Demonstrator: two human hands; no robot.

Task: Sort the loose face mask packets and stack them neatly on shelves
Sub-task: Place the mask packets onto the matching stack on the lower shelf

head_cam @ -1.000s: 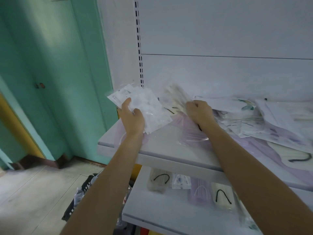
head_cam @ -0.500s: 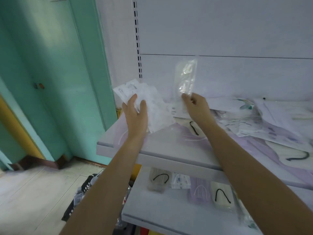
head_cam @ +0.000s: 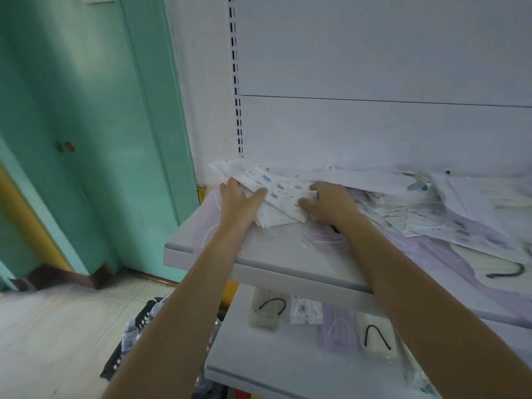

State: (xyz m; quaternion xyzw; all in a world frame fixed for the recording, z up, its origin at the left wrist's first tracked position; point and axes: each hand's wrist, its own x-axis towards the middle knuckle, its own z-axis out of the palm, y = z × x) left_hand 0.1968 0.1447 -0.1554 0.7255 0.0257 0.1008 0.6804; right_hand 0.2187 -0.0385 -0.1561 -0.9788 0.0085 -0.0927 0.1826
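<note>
Hands are meeting at the left end of the upper shelf [head_cam: 201, 254]. The left hand [head_cam: 240, 197] is gripping the left edge of a stack [head_cam: 283, 194] of white spotted packets, its thumb spreading across the top. The right hand [head_cam: 328, 204] is curling its fingers round the stack's right edge. The stack is sitting low at the shelf's left end, just beside a loose pile [head_cam: 449, 217] that is sprawling to the right. On the lower shelf [head_cam: 273, 367], a row [head_cam: 339, 326] of four packets is lying side by side.
</note>
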